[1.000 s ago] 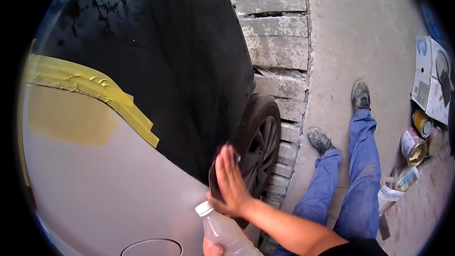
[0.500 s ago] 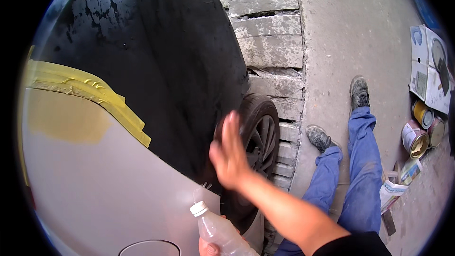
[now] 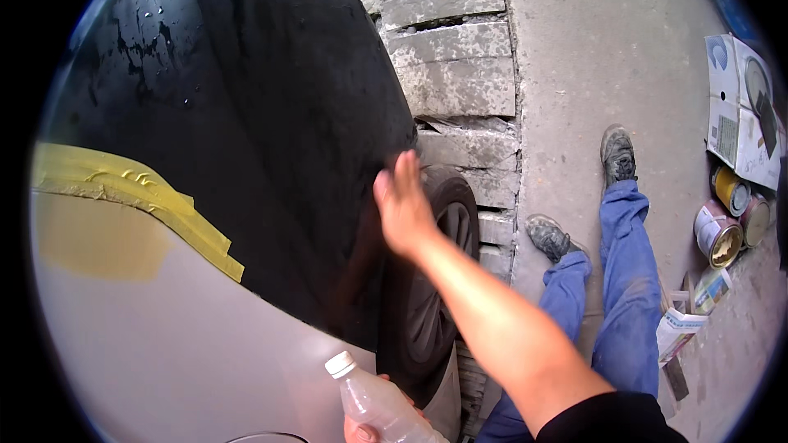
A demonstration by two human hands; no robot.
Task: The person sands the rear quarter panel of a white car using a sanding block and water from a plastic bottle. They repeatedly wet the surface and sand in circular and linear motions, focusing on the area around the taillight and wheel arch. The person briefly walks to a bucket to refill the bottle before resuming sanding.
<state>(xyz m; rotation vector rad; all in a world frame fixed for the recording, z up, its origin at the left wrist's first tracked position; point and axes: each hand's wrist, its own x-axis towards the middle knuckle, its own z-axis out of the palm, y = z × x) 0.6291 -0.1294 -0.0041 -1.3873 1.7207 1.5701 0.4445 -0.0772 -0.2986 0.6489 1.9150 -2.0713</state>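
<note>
My left hand [image 3: 361,431], at the bottom of the view, is wrapped round a translucent plastic bottle [image 3: 379,407] with a white cap. The bottle is tilted, cap toward the car, and holds a cloudy liquid. My right hand [image 3: 406,212] is stretched out with its fingers straight, over the edge of the wet black bumper [image 3: 271,115] above the wheel [image 3: 432,303]. Nothing shows in it; whether the palm touches the bumper I cannot tell. Yellow masking tape [image 3: 156,197] lines the seam between the black bumper and the light grey body panel [image 3: 205,353].
A slatted concrete drain cover [image 3: 460,74] runs beside the car. To the right, on the concrete floor [image 3: 591,49], stand a white cardboard box [image 3: 735,127] and several paint cans [image 3: 719,238]. My shoes [image 3: 617,156] and blue trousers are right of the wheel.
My right hand has moved up along the bumper's edge, its fingers still straight. Thin streaks of liquid near the bottle cap no longer show. The car has shifted slightly in the view.
</note>
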